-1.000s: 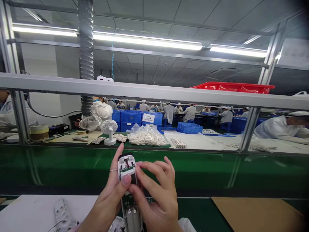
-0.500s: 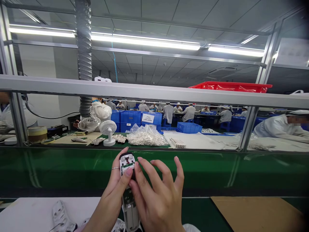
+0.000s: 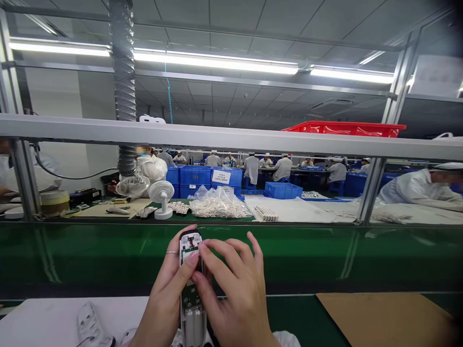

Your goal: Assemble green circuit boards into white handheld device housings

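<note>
A long white open device housing (image 3: 194,320) stands nearly upright in front of me. It shows a green circuit board (image 3: 190,295), a black rounded top end and grey hollow bays lower down. My left hand (image 3: 168,284) is closed around its upper left side, thumb across the front. From the right, my right hand (image 3: 235,284) has its index fingertip at the board's upper edge and its thumb lower on the housing. Its other fingers are raised and bent. Any small part between these fingertips is too hidden to make out.
White shell parts (image 3: 92,325) lie on a white sheet at lower left; a brown board (image 3: 383,318) lies at lower right. Beyond the green belt (image 3: 307,255) are a small fan (image 3: 161,197), a bag of white parts (image 3: 220,202) and blue crates (image 3: 195,176). Co-workers sit farther back.
My right hand's raised fingers have drawn in and moved slightly left, its index fingertip now nearer the left thumb. The housing stays in my left hand.
</note>
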Action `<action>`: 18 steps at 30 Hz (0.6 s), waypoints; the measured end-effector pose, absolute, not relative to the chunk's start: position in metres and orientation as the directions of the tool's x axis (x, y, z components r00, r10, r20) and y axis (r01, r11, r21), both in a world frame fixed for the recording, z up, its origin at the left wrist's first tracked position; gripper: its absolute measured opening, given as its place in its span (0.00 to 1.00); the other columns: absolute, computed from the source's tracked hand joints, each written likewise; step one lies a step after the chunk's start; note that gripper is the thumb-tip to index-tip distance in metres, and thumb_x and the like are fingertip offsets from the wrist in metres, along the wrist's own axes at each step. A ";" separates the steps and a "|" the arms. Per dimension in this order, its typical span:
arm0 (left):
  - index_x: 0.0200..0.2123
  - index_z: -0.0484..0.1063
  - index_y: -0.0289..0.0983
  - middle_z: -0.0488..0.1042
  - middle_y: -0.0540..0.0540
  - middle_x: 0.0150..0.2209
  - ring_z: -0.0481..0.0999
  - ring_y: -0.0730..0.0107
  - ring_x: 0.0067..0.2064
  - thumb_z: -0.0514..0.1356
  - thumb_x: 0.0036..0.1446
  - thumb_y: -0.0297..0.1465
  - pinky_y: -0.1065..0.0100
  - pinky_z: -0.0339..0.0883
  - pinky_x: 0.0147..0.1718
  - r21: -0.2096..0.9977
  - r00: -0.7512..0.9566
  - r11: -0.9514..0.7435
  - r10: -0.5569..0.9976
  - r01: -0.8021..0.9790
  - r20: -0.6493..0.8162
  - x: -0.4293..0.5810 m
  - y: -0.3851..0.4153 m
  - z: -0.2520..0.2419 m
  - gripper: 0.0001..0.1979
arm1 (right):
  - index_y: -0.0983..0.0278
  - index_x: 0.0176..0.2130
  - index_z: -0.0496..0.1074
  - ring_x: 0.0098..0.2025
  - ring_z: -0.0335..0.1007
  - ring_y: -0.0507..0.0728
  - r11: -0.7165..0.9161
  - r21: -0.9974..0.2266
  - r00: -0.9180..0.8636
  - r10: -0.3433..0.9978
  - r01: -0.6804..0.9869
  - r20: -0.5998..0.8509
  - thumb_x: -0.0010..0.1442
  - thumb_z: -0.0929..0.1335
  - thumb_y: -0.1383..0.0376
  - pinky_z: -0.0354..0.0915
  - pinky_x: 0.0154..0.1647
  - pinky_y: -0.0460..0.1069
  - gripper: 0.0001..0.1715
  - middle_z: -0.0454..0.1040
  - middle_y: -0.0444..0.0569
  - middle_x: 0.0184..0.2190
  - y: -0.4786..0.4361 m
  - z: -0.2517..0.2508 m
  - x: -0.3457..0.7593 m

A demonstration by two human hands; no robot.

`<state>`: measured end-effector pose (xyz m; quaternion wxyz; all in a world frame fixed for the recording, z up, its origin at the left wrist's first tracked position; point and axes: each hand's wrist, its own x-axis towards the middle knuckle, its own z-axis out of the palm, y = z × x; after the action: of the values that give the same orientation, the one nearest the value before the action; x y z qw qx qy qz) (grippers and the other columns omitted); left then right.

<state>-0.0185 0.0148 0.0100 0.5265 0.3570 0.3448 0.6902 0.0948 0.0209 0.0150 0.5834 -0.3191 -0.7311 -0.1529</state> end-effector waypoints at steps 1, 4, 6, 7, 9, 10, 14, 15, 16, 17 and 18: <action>0.55 0.64 0.53 0.74 0.52 0.46 0.71 0.67 0.51 0.65 0.50 0.42 0.77 0.66 0.44 0.851 -0.199 -0.215 0.971 -0.479 0.134 -0.018 0.015 0.010 0.28 | 0.57 0.44 0.73 0.42 0.68 0.57 0.752 -0.154 -0.113 0.292 0.641 0.950 0.61 0.66 0.64 0.45 0.60 0.61 0.10 0.77 0.43 0.41 0.021 0.015 0.095; 0.55 0.65 0.51 0.74 0.52 0.44 0.71 0.69 0.49 0.65 0.50 0.41 0.79 0.66 0.43 0.845 -0.211 -0.227 0.968 -0.484 0.139 -0.016 0.016 0.009 0.28 | 0.55 0.43 0.73 0.42 0.67 0.58 0.758 -0.198 -0.098 0.325 0.622 0.941 0.60 0.67 0.65 0.43 0.61 0.64 0.10 0.76 0.42 0.41 0.023 0.012 0.095; 0.54 0.65 0.50 0.74 0.51 0.42 0.74 0.70 0.42 0.65 0.51 0.40 0.77 0.68 0.39 0.839 -0.205 -0.208 0.972 -0.502 0.118 -0.016 0.015 0.010 0.27 | 0.52 0.46 0.72 0.46 0.67 0.59 0.774 -0.273 -0.117 0.406 0.571 0.906 0.59 0.68 0.64 0.45 0.61 0.65 0.14 0.75 0.43 0.44 0.025 0.011 0.097; 0.54 0.64 0.49 0.74 0.51 0.39 0.74 0.70 0.38 0.64 0.51 0.40 0.76 0.69 0.35 0.840 -0.195 -0.198 0.974 -0.506 0.113 -0.016 0.015 0.011 0.26 | 0.52 0.50 0.70 0.48 0.66 0.60 0.781 -0.351 -0.136 0.479 0.517 0.867 0.58 0.69 0.62 0.49 0.60 0.63 0.18 0.73 0.44 0.47 0.027 0.010 0.098; 0.53 0.64 0.46 0.74 0.50 0.33 0.72 0.70 0.31 0.62 0.53 0.40 0.73 0.69 0.31 0.840 -0.198 -0.213 0.972 -0.500 0.129 -0.018 0.014 0.014 0.24 | 0.52 0.55 0.64 0.48 0.67 0.59 0.730 -0.584 -0.195 0.669 0.354 0.717 0.55 0.71 0.58 0.61 0.53 0.57 0.29 0.71 0.46 0.49 0.031 0.009 0.102; 0.52 0.64 0.44 0.73 0.50 0.30 0.72 0.70 0.29 0.61 0.54 0.40 0.71 0.69 0.30 0.838 -0.204 -0.232 0.968 -0.494 0.148 -0.019 0.015 0.015 0.22 | 0.54 0.54 0.64 0.46 0.69 0.58 0.661 -0.699 -0.249 0.750 0.271 0.613 0.54 0.72 0.56 0.66 0.47 0.52 0.29 0.72 0.47 0.48 0.033 0.009 0.103; 0.41 0.66 0.41 0.70 0.51 0.26 0.70 0.69 0.28 0.59 0.57 0.39 0.68 0.69 0.30 0.815 -0.204 -0.264 0.962 -0.515 0.182 -0.025 0.017 0.018 0.11 | 0.61 0.37 0.73 0.32 0.70 0.53 0.436 -0.883 -0.418 0.845 0.175 0.334 0.57 0.69 0.51 0.65 0.32 0.45 0.17 0.75 0.45 0.31 0.040 0.004 0.106; 0.38 0.66 0.40 0.69 0.51 0.26 0.69 0.70 0.27 0.59 0.57 0.39 0.69 0.69 0.29 0.814 -0.204 -0.259 0.963 -0.520 0.176 -0.026 0.018 0.018 0.10 | 0.62 0.34 0.74 0.31 0.69 0.53 0.430 -0.886 -0.435 0.841 0.175 0.322 0.57 0.68 0.51 0.64 0.30 0.45 0.17 0.75 0.46 0.29 0.042 0.001 0.105; 0.36 0.66 0.40 0.70 0.51 0.27 0.69 0.70 0.27 0.59 0.57 0.39 0.70 0.68 0.28 0.813 -0.211 -0.257 0.963 -0.523 0.169 -0.026 0.018 0.019 0.09 | 0.63 0.33 0.74 0.30 0.68 0.53 0.426 -0.890 -0.449 0.835 0.162 0.318 0.56 0.69 0.52 0.62 0.29 0.44 0.17 0.74 0.46 0.28 0.044 -0.002 0.103; 0.36 0.66 0.39 0.70 0.51 0.27 0.69 0.71 0.27 0.60 0.56 0.38 0.72 0.68 0.27 0.813 -0.224 -0.257 0.961 -0.522 0.160 -0.026 0.018 0.019 0.09 | 0.63 0.33 0.75 0.29 0.67 0.53 0.419 -0.898 -0.467 0.825 0.132 0.317 0.56 0.69 0.52 0.61 0.28 0.44 0.16 0.74 0.46 0.28 0.046 -0.006 0.101; 0.36 0.67 0.39 0.70 0.51 0.28 0.69 0.72 0.27 0.60 0.56 0.38 0.72 0.68 0.26 0.816 -0.235 -0.258 0.960 -0.518 0.154 -0.025 0.018 0.019 0.09 | 0.64 0.33 0.74 0.29 0.66 0.52 0.406 -0.909 -0.489 0.814 0.091 0.315 0.57 0.69 0.53 0.60 0.27 0.44 0.16 0.73 0.46 0.28 0.047 -0.009 0.098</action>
<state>-0.0251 0.0178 0.0194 0.5161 0.3409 0.3239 0.7159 0.0984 0.0469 -0.0094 0.4016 -0.3072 -0.7360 0.4501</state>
